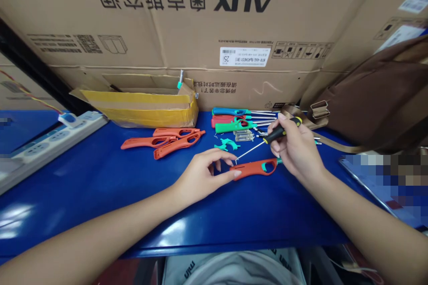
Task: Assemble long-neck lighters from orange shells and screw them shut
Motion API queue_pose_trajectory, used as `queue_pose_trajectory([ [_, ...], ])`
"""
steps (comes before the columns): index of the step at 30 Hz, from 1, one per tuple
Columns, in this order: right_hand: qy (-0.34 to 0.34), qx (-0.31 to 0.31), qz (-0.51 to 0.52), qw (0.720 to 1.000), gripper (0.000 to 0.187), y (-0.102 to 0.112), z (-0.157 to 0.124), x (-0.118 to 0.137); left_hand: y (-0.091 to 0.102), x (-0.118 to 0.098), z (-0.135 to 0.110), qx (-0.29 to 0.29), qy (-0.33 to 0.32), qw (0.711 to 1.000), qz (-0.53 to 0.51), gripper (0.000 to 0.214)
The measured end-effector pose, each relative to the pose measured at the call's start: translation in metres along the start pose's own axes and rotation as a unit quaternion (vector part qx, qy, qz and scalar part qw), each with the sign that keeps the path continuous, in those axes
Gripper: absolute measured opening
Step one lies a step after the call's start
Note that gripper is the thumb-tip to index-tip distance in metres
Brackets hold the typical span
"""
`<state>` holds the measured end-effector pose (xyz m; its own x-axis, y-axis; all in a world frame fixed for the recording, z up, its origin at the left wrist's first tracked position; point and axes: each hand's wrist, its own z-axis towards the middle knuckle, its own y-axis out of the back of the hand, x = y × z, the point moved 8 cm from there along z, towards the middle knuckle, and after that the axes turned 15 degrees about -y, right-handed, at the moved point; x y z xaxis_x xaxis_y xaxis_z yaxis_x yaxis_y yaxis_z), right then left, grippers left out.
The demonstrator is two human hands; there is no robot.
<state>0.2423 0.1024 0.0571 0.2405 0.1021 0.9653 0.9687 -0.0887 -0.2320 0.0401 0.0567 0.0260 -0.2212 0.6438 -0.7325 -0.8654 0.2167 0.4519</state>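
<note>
My right hand [296, 144] grips a screwdriver [279, 132] with a black and yellow handle, its thin shaft slanting down to the left. A small screw [236, 161] appears to sit at the screwdriver's tip. My left hand [205, 169] has its thumb on the left end of an orange lighter [252, 168], which lies flat on the table and has a green trigger. The left index finger reaches close to the screw and the tip. Behind the hands lie green plastic triggers [229, 144], clear fuel tanks [244, 136] and tiny screws.
Several orange lighter shells [179, 138] lie to the left. Blue, red and green lighters [234, 127] rest at the back. A yellow-taped carton [143, 107], a power strip [63, 131] and a brown bag [374, 93] border the blue table [133, 213].
</note>
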Motion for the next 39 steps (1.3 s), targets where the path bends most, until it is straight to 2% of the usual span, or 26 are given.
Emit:
queue_pose_trajectory([
  [11,-0.018,0.026,-0.011,0.999,0.041,-0.004,-0.003,-0.011,-0.004,-0.006,0.003,0.015,-0.020,0.999,-0.033,0.011],
  [17,0.026,0.037,-0.018,0.999,0.041,-0.005,-0.007,-0.003,-0.006,-0.007,0.002,0.030,-0.032,0.999,-0.021,0.009],
  [23,0.088,0.059,-0.067,0.992,0.032,-0.010,-0.019,0.004,-0.006,-0.011,0.001,0.038,-0.063,0.997,0.029,0.005],
  [29,0.135,0.074,-0.126,0.980,0.029,-0.020,-0.037,0.011,-0.009,-0.020,-0.002,0.080,-0.119,0.984,0.106,0.009],
  [34,0.125,0.141,-0.142,0.972,0.028,-0.033,-0.044,0.009,-0.015,-0.020,-0.004,0.118,-0.131,0.977,0.119,0.011],
  [37,0.119,0.149,-0.138,0.972,0.027,-0.033,-0.043,0.011,-0.014,-0.020,-0.003,0.108,-0.125,0.980,0.114,0.009],
  [39,0.113,0.145,-0.128,0.974,0.026,-0.030,-0.040,0.014,-0.012,-0.019,-0.001,0.100,-0.120,0.980,0.121,0.020],
])
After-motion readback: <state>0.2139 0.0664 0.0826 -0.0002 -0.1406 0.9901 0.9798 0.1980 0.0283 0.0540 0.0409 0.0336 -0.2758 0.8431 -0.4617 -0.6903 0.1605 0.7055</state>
